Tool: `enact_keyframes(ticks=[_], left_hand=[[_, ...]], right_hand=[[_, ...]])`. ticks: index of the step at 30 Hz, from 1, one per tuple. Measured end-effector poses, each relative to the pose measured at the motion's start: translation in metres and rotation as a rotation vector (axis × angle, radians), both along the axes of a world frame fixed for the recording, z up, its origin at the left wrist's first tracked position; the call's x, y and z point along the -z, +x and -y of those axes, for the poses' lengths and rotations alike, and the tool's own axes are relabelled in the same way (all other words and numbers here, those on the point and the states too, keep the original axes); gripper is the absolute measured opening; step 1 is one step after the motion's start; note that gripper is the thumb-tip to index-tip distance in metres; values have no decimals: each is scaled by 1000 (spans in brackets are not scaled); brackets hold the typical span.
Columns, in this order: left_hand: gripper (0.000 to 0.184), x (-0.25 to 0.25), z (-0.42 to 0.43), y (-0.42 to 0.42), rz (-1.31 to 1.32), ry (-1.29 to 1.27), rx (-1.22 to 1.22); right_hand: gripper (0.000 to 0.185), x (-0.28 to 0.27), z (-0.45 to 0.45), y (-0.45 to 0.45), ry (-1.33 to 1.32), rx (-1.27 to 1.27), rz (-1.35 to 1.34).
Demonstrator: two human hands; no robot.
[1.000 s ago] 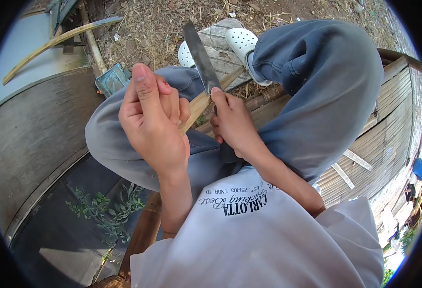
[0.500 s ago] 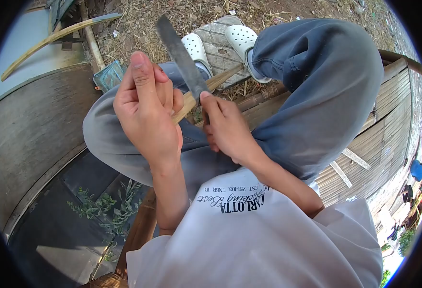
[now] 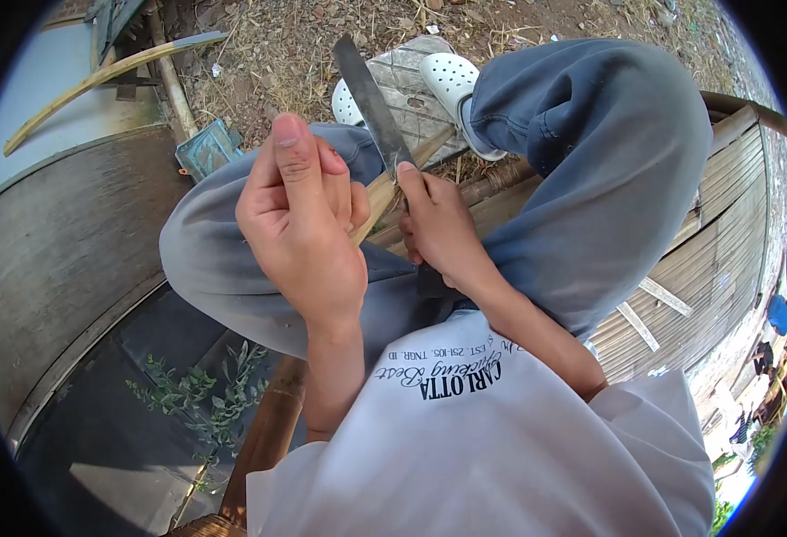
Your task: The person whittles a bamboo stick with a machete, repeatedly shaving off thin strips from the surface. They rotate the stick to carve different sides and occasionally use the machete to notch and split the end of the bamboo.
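My left hand [image 3: 308, 228] is closed in a fist around the near end of a pale wooden strip [image 3: 378, 202], its thumb uppermost. From the fist the strip slants up and right toward the feet. My right hand [image 3: 440, 219] grips the handle of a large knife [image 3: 371, 103], thumb against the base of the blade. The dark blade points up and slightly left, crossing the strip just beyond the left fist. Most of the handle is hidden by the fingers.
White clogs [image 3: 451, 80] rest on a cracked slab [image 3: 409, 67]. A slatted bamboo surface [image 3: 706, 259] lies at the right, and a wooden panel [image 3: 80, 201] at the left. A leafy plant [image 3: 205, 398] stands at lower left, near a blue-green object [image 3: 207, 150].
Both hands and the knife went left by the middle frame and have come back right since. The left fist now sits slightly farther right than at first.
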State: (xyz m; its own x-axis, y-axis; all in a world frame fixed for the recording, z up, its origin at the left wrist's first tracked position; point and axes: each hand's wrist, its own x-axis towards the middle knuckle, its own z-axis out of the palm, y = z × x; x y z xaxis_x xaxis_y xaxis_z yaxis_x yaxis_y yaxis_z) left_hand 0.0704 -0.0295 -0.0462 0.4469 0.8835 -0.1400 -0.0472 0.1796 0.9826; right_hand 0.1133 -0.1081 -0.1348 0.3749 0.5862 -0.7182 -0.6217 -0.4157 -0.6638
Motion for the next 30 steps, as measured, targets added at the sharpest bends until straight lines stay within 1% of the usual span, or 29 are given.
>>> enact_keyframes(ticks=[2, 4, 7, 8, 10, 11, 12, 13, 15, 17, 18, 20, 21, 22, 23, 24, 25, 26, 27, 28, 29, 30], left_hand=[[38, 1, -2, 3, -16, -6, -23], [38, -2, -4, 4, -24, 4, -37], [38, -2, 0, 0, -19, 6, -48], [40, -3, -1, 4, 0, -9, -29], [42, -6, 5, 2, 12, -34, -19], [42, -5, 3, 5, 4, -5, -19], [42, -3, 1, 6, -14, 15, -35], [42, -3, 1, 5, 28, 23, -39], [39, -4, 0, 8, 2, 12, -3], [37, -6, 3, 4, -19, 6, 12], [37, -5, -3, 5, -7, 26, 5], [37, -3, -7, 0, -22, 23, -26], [39, -2, -9, -2, -30, -2, -25], [42, -4, -12, -1, -17, -9, -19], [42, -4, -10, -2, -5, 5, -18], [41, -3, -6, -5, -1, 8, -18], [41, -2, -6, -7, -1, 6, -16], [41, -2, -7, -9, -8, 4, -11], [41, -4, -6, -9, -3, -7, -34], [41, -2, -7, -7, 12, -18, -59], [41, -1, -8, -9, 14, -33, -59], [41, -2, -10, -12, 2, -26, -59]], right_hand=[[49, 7, 2, 1, 16, -9, 6], [49, 12, -3, 4, -23, 56, -57], [48, -1, 4, 2, 5, 10, -67], [48, 9, 1, 4, 7, 10, -65], [47, 19, -2, 8, -37, 113, -101], [47, 15, 3, 6, -44, 73, -63], [46, -9, 2, 6, 3, 15, -159], [46, -6, 4, 6, 23, 17, -143], [45, 10, 1, 11, 47, 39, -119], [46, 32, 2, 8, -41, 152, -212], [46, 14, -2, 10, -20, 164, -194], [45, -43, 3, -1, 87, -43, -334], [45, -49, 4, -2, 134, -60, -281], [45, -27, 2, -1, 138, -57, -276], [45, 15, -1, 0, 44, 14, -240], [46, 22, -7, 6, -49, 86, -209], [48, 26, -4, 8, -64, 85, -194], [48, 27, 2, 1, -66, 90, -202], [44, -4, 5, -1, -28, -2, -165], [41, -21, 6, -1, 11, -96, -117], [40, -22, 7, -5, 53, -96, -147], [40, -5, 11, -7, 38, -91, -149]])
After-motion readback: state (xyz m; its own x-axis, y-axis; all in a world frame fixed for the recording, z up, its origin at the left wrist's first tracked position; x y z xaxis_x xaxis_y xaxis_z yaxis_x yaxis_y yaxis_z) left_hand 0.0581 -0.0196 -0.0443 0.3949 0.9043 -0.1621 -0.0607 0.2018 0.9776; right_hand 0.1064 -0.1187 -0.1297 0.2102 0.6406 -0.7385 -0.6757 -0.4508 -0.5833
